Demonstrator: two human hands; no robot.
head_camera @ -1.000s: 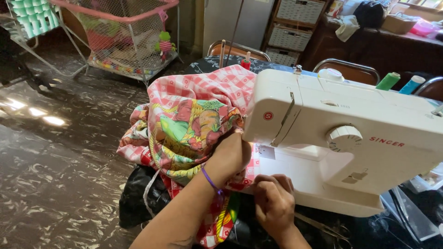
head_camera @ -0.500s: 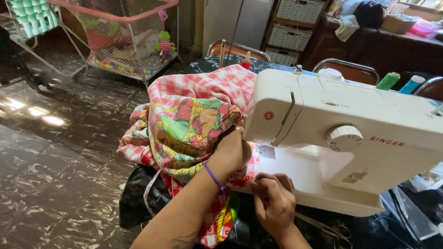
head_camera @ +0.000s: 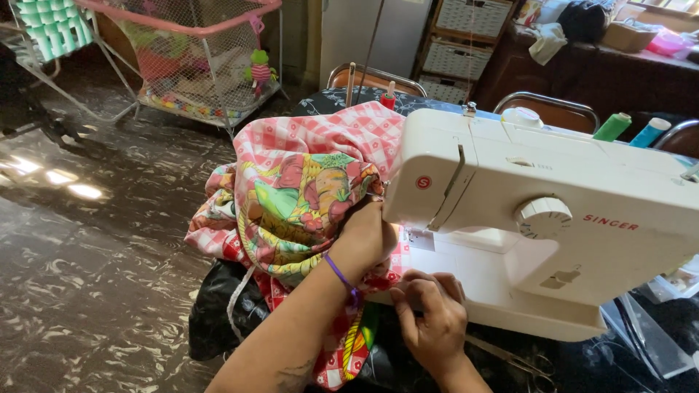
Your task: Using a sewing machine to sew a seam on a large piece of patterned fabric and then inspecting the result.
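A white sewing machine (head_camera: 539, 218) stands on the table in front of me. A bundle of pink checked and colourful printed fabric (head_camera: 298, 196) is heaped to its left and runs under the needle arm. My left hand (head_camera: 368, 236), with a purple band on the wrist, presses on the fabric right beside the needle area. Fingers curled, my right hand (head_camera: 429, 316) pinches the fabric edge at the front of the machine bed. The needle itself is hidden behind my left hand.
Scissors (head_camera: 513, 358) lie by the machine's front. Thread spools (head_camera: 628, 127) stand behind it. A dark bag (head_camera: 218, 320) sits under the fabric. Chairs (head_camera: 546, 109), wicker drawers (head_camera: 466, 36) and a pink mesh playpen (head_camera: 196, 58) stand behind, on a shiny dark floor (head_camera: 80, 255).
Both hands stay almost in place; my left hand shifts slightly on the fabric by the needle. The fabric bundle looks unchanged.
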